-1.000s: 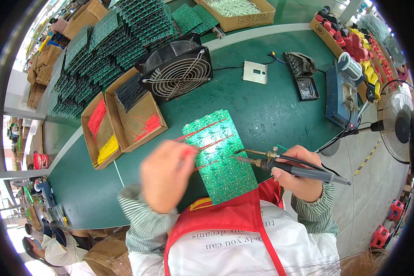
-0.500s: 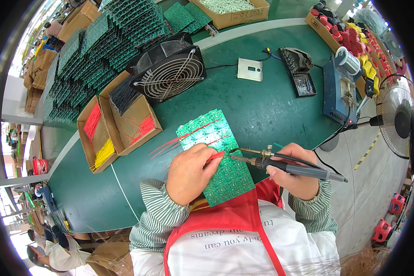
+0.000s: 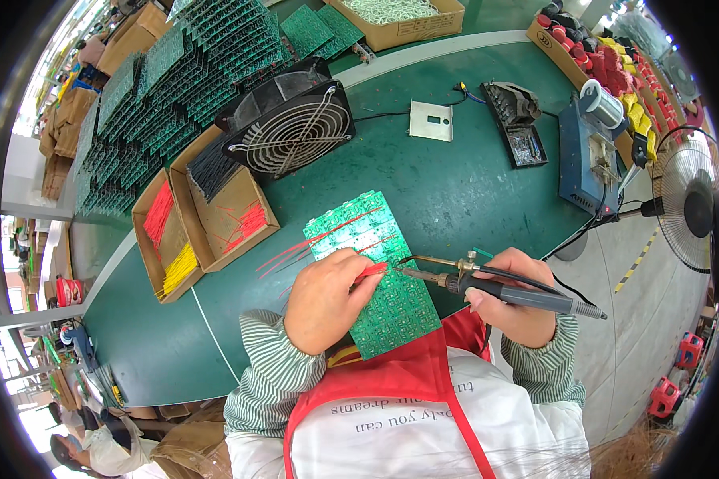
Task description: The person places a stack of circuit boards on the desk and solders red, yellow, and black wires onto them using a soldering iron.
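Close against the person's body, a red apron (image 3: 375, 382) meets the near edge of the green workbench (image 3: 463, 188). Just beyond it, the green circuit board (image 3: 395, 311) lies tilted, its upper part over the bench and its lower corner overlapping the apron. The left hand (image 3: 319, 299) sits over the board's left edge, thumb and fingers pinched on a small red piece (image 3: 373, 271), too small to identify surely. From the right, the right hand (image 3: 521, 311) grips a soldering iron (image 3: 527, 297), its tip pointing at the board right beside that red piece; whether they touch, I cannot tell. A thin curved tube (image 3: 429, 261) runs above the iron toward the same spot. Thin red wires (image 3: 339, 230) cross the board's upper part and trail off its left side.

Farther left, two cardboard trays (image 3: 208, 211) stand side by side, holding red, yellow and black wires. Next to them is a black fan (image 3: 291, 144) with a wire guard. Beyond the board lies a pale plate (image 3: 431, 132) with a cutout; rightward are a black holder (image 3: 498, 105) and a blue unit (image 3: 577, 156) bearing a wire spool (image 3: 605, 105). At the back rise stacked circuit boards (image 3: 160, 104).
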`<state>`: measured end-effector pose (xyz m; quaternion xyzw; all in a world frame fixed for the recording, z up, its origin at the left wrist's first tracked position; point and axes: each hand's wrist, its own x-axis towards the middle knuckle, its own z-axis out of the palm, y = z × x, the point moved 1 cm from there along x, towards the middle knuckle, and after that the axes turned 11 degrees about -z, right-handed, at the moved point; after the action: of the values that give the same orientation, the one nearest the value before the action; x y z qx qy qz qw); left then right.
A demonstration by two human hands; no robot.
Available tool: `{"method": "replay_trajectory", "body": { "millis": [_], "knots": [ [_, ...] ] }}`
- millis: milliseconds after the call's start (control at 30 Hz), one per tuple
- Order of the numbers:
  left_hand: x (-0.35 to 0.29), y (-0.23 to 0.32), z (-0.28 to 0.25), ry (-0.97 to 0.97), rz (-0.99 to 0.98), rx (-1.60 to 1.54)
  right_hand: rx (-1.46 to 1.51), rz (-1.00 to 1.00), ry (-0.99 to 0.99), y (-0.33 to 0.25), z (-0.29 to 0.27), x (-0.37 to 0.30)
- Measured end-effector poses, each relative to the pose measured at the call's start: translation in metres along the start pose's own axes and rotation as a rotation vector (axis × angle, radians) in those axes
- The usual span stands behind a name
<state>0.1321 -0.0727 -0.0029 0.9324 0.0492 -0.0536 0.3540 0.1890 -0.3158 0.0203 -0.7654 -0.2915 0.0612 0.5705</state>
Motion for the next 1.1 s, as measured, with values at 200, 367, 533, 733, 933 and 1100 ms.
{"method": "replay_trajectory", "body": {
  "millis": [200,367,533,733,933,1100],
  "knots": [
    [-0.008,-0.003,-0.024,0.198,0.012,0.043,0.021,0.005,0.053,0.004,-0.004,-0.006],
    [-0.011,0.003,-0.056,0.670,-0.082,0.344,0.047,0.041,0.091,0.004,-0.008,-0.011],
    [-0.002,0.022,-0.001,0.180,0.115,0.114,0.010,0.074,0.101,0.002,-0.013,-0.012],
    [0.010,0.016,0.016,0.085,0.047,0.010,0.022,0.029,0.145,0.007,-0.013,-0.013],
    [0.012,0.014,0.018,0.065,0.047,-0.017,0.005,0.027,0.097,0.008,-0.012,-0.009],
    [0.013,0.014,0.020,0.063,0.036,-0.006,-0.023,-0.006,0.043,0.009,-0.013,-0.007]
  ]
}}
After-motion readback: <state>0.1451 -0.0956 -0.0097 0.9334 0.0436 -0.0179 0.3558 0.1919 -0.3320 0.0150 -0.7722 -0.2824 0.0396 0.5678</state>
